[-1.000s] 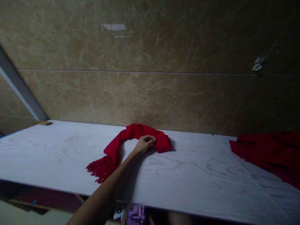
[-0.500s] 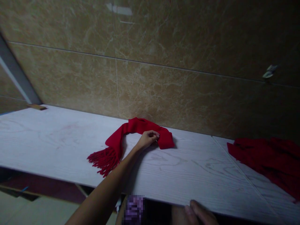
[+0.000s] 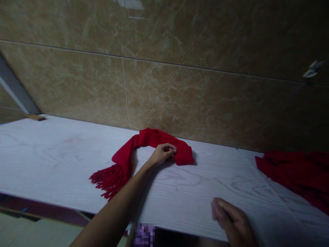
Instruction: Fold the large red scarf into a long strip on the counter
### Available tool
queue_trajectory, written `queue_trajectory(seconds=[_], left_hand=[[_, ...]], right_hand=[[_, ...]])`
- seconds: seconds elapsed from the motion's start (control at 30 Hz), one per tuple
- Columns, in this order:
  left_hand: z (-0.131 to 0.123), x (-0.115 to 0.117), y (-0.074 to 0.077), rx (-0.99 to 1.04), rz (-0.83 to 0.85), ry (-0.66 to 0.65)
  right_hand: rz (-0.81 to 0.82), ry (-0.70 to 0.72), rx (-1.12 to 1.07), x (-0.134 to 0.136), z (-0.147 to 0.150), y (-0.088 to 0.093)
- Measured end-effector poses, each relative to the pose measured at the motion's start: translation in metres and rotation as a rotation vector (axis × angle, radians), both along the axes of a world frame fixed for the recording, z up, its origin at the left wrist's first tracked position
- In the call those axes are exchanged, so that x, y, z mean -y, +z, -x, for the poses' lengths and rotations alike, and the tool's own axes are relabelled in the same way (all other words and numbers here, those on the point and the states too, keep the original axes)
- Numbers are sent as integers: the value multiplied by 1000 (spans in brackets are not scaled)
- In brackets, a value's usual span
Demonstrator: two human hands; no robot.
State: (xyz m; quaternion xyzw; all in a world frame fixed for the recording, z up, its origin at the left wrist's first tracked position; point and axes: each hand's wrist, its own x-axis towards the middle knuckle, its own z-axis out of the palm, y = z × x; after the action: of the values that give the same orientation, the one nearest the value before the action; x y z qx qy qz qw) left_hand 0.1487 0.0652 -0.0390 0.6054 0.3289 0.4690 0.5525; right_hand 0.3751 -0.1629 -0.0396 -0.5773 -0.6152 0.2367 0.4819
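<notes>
Finding: the right hand (image 3: 232,219) is now over the table (image 3: 64,147); the left hand (image 3: 163,153) remains at the red scarf (image 3: 154,137).
Detail: 0.5 s ago the right hand sits at the table's front edge; it now extends farther over the top, well apart from the scarf, with no item visible in it. Consequently, 2 hands are at the work surface, but only 1 is at the scarf. Left fingers are curled against the scarf's inner edge; whether they clamp the cloth, cannot tell. Right fingers are bent; whether they meet the thumb, cannot tell. The scarf lies in an arch near the wall (image 3: 164,92), its fringe (image 3: 113,178) at the left, its place essentially unchanged.
</notes>
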Motion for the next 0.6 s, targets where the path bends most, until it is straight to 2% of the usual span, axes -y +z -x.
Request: queue_trajectory(seconds=[0.07,0.1,0.17,0.23,0.3,0.37,0.43,0.6], left_hand=[[-1,0,-1,-17,-15,-3],[-2,1,-1,-23,-27,-1],[-4,3,0,-33,-58,9],[-5,7,2,-44,-87,13],[-5,10,4,-66,-113,3],[-5,12,6,-91,-145,-9],[-5,13,7,-111,-176,-11],[-9,19,12,-160,-215,-9]], right_hand=[[12,13,-37,-38,-9,24],[-59,-49,-69,-60,-12,35],[-122,-81,-82,-107,-13,49],[-117,-70,-88,-150,-10,51],[-13,36,-106,-179,-6,44],[77,179,-147,-192,0,31],[92,269,-163,-192,6,16],[24,275,-73,-182,8,-2]])
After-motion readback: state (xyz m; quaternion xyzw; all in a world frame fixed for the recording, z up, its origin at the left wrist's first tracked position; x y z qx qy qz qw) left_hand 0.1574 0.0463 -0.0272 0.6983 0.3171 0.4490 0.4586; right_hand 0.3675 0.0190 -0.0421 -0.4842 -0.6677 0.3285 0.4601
